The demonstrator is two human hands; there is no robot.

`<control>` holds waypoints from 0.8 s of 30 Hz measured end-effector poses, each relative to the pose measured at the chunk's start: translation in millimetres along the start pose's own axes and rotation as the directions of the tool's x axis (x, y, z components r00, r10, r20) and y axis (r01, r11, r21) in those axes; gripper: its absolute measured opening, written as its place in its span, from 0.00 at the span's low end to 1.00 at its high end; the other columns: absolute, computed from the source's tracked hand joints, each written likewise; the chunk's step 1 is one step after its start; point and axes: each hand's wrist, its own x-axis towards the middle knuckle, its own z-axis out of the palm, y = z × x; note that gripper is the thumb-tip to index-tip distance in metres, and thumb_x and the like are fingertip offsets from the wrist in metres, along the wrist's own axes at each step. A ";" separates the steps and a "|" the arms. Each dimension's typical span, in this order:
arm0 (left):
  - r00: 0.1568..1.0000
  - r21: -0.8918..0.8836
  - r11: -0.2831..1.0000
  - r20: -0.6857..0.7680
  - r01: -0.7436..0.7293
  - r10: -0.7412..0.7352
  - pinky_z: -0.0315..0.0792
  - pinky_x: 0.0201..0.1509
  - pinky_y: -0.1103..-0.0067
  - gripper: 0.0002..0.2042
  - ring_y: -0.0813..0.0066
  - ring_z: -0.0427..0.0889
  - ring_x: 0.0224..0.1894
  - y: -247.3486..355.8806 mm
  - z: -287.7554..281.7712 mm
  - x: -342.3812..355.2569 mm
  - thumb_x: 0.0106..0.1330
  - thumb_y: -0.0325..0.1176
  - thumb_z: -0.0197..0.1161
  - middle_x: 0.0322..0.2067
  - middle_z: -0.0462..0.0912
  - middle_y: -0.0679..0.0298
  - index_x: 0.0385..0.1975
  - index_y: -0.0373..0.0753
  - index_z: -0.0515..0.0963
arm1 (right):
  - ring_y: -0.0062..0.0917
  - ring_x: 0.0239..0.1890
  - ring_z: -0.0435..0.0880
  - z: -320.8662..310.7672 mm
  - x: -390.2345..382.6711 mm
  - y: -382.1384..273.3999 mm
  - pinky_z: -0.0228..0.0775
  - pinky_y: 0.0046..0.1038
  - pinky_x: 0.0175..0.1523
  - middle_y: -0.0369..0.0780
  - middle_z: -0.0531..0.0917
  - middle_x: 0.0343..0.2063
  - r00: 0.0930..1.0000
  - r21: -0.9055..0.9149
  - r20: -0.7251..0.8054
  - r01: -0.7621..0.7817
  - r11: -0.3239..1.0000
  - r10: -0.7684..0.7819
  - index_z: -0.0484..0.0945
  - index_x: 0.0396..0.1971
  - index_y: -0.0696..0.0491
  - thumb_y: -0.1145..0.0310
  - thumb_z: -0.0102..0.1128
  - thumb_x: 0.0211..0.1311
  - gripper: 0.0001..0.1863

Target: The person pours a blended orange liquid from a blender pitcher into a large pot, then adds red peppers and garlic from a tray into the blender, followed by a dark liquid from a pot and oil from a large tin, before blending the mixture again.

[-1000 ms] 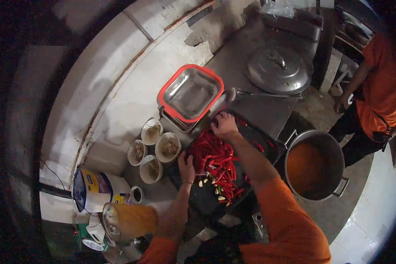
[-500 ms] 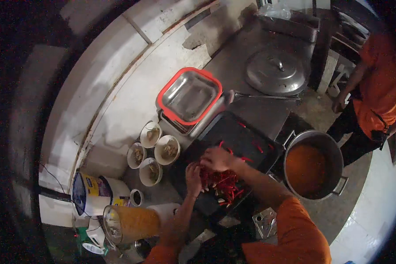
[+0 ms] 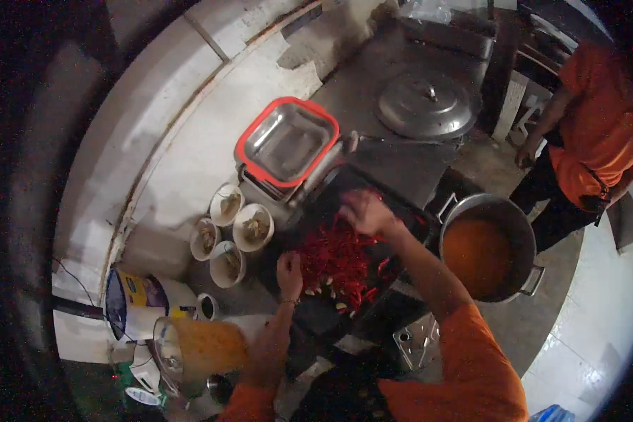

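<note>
Overhead view of a cook at a dark table (image 3: 401, 162). The left hand (image 3: 289, 273) rests on the near-left edge of a heap of red chillies (image 3: 337, 260), fingers curled down against them; whether they pinch any cannot be told. The right hand (image 3: 364, 211) lies at the far end of the same heap, blurred, its fingers loosely spread over the chillies, with no firm grip visible. The chillies lie piled on a dark tray (image 3: 394, 204) in the middle of the table, with a few pale garlic cloves (image 3: 330, 290) scattered at the heap's near edge.

Just left of the tray stand four small white bowls (image 3: 253, 226) in a cluster. Beyond them sits a square steel container with a red rim (image 3: 287, 143), and farther back a round steel lid (image 3: 427, 104). To the right of the tray stands a large pot of orange liquid (image 3: 480, 247). At lower left are a clear jug of orange liquid (image 3: 200, 349) and a white-and-blue tub (image 3: 144, 304). A second person in an orange shirt (image 3: 598, 133) stands at upper right, well apart.
</note>
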 end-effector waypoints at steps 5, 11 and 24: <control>0.997 -0.095 0.993 -0.009 0.071 -0.072 0.66 0.52 0.72 0.18 0.62 0.74 0.47 23.7 17.2 10.9 0.62 0.40 0.57 0.43 0.75 0.54 0.44 0.32 0.74 | 0.48 0.57 0.64 41.4 -8.8 44.1 0.52 0.43 0.63 0.53 0.67 0.54 0.912 -0.478 -0.407 -0.162 0.863 -0.054 0.64 0.56 0.58 0.52 0.43 0.63 0.29; 0.964 -0.068 0.968 -0.106 0.239 -0.246 0.65 0.53 0.72 0.19 0.63 0.73 0.48 -20.3 -13.2 6.9 0.62 0.41 0.57 0.45 0.75 0.53 0.44 0.30 0.73 | 0.46 0.58 0.64 -3.9 -73.6 7.3 0.54 0.41 0.63 0.54 0.67 0.53 0.906 -0.066 -0.374 -0.239 0.969 0.198 0.69 0.51 0.59 0.52 0.51 0.58 0.29; 0.990 -0.236 0.971 -0.127 0.036 -0.068 0.61 0.59 0.73 0.19 0.62 0.69 0.55 25.0 1.4 -3.2 0.64 0.37 0.54 0.49 0.72 0.51 0.49 0.27 0.69 | 0.50 0.53 0.66 23.5 -110.4 24.9 0.57 0.44 0.59 0.54 0.71 0.48 0.771 -0.219 -0.607 -0.396 0.891 0.193 0.69 0.50 0.60 0.54 0.47 0.61 0.25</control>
